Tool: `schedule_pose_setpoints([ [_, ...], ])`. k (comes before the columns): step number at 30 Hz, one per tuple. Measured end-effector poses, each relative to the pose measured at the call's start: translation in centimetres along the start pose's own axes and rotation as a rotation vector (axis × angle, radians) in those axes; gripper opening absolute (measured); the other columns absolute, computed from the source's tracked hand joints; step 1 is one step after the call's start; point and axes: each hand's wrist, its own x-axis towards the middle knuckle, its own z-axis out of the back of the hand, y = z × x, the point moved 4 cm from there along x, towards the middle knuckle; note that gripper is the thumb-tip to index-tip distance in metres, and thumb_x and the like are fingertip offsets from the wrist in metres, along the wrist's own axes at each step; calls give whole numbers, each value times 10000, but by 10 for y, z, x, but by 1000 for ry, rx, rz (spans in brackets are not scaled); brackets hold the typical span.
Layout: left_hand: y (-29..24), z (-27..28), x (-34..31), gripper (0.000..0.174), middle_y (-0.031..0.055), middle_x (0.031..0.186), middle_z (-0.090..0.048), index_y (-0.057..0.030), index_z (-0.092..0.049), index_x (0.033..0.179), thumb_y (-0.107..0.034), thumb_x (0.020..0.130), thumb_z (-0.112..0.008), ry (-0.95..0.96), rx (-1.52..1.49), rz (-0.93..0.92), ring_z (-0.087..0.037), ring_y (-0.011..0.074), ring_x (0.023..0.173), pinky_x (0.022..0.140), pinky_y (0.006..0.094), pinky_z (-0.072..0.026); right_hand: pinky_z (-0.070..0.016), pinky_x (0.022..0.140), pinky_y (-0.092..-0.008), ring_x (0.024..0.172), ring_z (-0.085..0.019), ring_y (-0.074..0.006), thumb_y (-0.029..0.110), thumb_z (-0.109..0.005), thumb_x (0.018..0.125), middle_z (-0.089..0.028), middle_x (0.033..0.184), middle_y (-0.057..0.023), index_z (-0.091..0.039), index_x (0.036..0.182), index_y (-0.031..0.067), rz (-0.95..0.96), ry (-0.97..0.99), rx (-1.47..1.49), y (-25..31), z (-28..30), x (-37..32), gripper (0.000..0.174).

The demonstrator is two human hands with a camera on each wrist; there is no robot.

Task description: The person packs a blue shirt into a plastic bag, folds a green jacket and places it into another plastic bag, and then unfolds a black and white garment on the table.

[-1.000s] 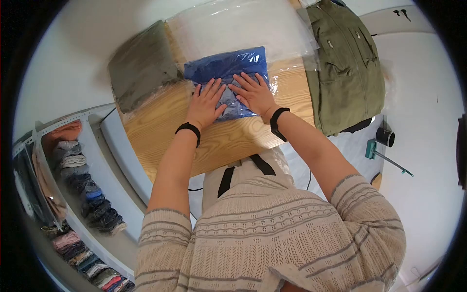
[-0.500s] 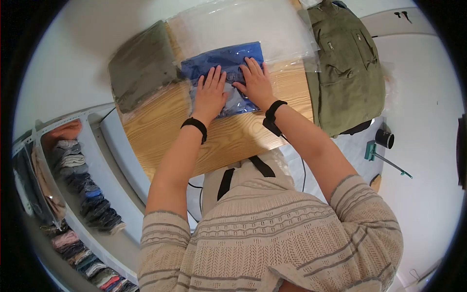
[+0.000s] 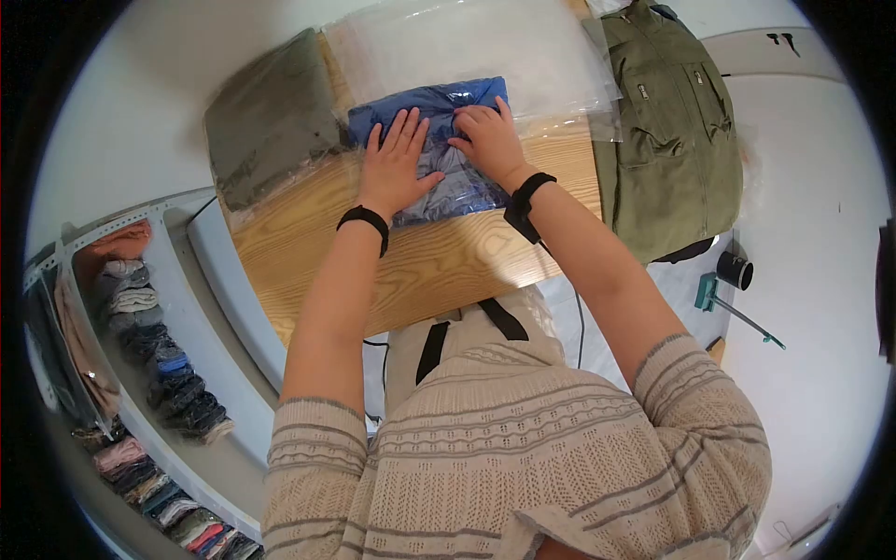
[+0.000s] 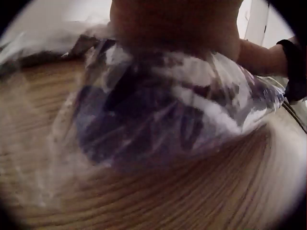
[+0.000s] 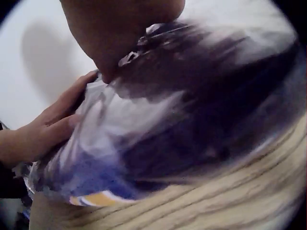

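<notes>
A folded blue garment (image 3: 439, 98) in a clear plastic bag (image 3: 457, 191) lies on the wooden table. My left hand (image 3: 395, 163) rests on the bag's left half, fingers straight and thumb spread to the side. On the upper right part, my right hand (image 3: 493, 140) grips the bag with bent fingers, thumb set apart below them. Wrinkled plastic (image 5: 129, 57) shows between that thumb and the fingers in the right wrist view. The bag's near edge bulges off the wood in the left wrist view, below the left hand (image 4: 175, 24).
A dark grey-green bagged garment (image 3: 271, 121) lies at the table's left. Clear plastic bags (image 3: 467, 47) are stacked at the back. An olive jacket (image 3: 663, 159) sits on the right. Shelves with folded clothes (image 3: 135, 299) stand left of the table (image 3: 467, 252).
Both hands have slid away from me over the bag. The right hand's fingers have gone from spread and straight to bent. The bagged garment has shifted slightly toward the back.
</notes>
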Motion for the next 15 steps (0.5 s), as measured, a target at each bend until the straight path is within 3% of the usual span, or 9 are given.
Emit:
schedule_pose_setpoints([
  [2,3,-6,2,860,57,1501,-141,-126,-213,1424,-605,775,-508,34,42,4,-121,211,1382,1097,465,-111,-252,1027,-513,1216,-412,-231,286,-618,794,-485,1279,-61,-589,1074,188,-31,-16,21,-4,0,1,298],
  [4,3,-8,3,857,57,1501,-136,-125,-211,1425,-609,779,-499,37,29,3,-120,212,1382,1097,466,-104,-263,1032,-480,1238,-400,-227,346,-543,855,-455,1326,-53,-526,1219,231,77,-112,-134,2,3,-1,382],
  [7,4,-12,3,854,61,1500,-136,-125,-208,1425,-611,784,-492,54,12,11,-121,218,1381,1098,475,-94,-265,1032,-473,1254,-384,-218,373,-484,888,-433,1351,-42,-494,1268,257,57,-30,-142,-3,-3,-1,397],
  [15,8,-13,10,852,79,1488,-164,-120,-216,1422,-593,780,-516,92,-30,12,-131,236,1376,1092,492,-95,-263,1036,-453,1256,-378,-193,361,-479,893,-429,1353,-26,-505,1249,261,26,2,-116,-5,-6,3,371],
])
